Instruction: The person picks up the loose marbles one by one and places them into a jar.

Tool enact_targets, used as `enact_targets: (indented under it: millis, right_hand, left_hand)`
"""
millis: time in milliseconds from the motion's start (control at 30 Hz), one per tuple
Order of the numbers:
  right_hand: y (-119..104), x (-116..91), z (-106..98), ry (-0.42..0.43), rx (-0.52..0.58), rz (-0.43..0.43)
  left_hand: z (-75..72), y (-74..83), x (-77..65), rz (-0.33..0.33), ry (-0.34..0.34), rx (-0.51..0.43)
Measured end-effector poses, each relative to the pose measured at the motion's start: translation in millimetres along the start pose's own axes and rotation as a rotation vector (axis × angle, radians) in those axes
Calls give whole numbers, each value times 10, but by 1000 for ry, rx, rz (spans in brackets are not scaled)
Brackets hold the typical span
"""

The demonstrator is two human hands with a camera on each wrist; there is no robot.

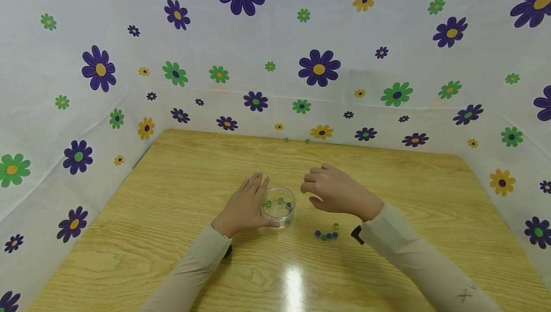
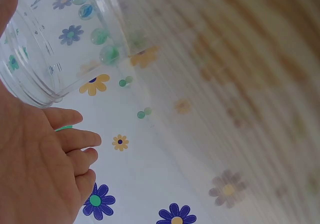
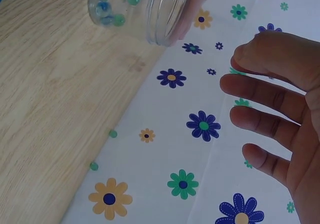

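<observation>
A white cloth (image 1: 30,87) printed with purple, green and yellow flowers rose on the left and ran behind the wood-grained, yellow-brown table (image 1: 172,168) to its right side. From the lower left came a pale beige sleeve (image 1: 189,264), with a dark object (image 1: 228,252) at its cuff. The left hand (image 1: 246,206) had its grip around a clear, round, transparent jar (image 1: 279,217), thumb along the near side and fingers extended along the left. The jar stood upright near the middle of the table, holding small green marbles (image 1: 281,201) and blue-tinted marbles (image 1: 289,205) at its bottom. Well beyond it, two small green balls (image 1: 286,140) sat at the table's far edge. Just right of the jar, a loose cluster lay on the table: dark blue marbles (image 1: 329,236), one green marble (image 1: 324,238) and one yellowish marble (image 1: 336,226). The right hand (image 1: 337,192) hung beyond that cluster, its grip apart and holding nothing, fingers loosely bent. A second beige sleeve (image 1: 426,259) followed, bearing a dark scribbled mark (image 1: 467,294).
</observation>
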State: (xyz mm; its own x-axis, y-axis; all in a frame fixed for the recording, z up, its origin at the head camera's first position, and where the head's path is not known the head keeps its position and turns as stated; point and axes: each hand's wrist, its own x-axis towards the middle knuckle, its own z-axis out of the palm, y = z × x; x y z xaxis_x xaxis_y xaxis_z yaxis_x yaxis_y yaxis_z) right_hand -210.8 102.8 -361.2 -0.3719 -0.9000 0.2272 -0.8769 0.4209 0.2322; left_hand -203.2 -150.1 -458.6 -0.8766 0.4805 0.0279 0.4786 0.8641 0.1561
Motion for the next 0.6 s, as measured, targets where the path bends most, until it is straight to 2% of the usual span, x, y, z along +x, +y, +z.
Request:
enact_targets:
  millis: [600]
  right_hand:
    - [52,-289,-21,1,9,24]
  left_hand:
    - [-22,1,-10,12,-19,10]
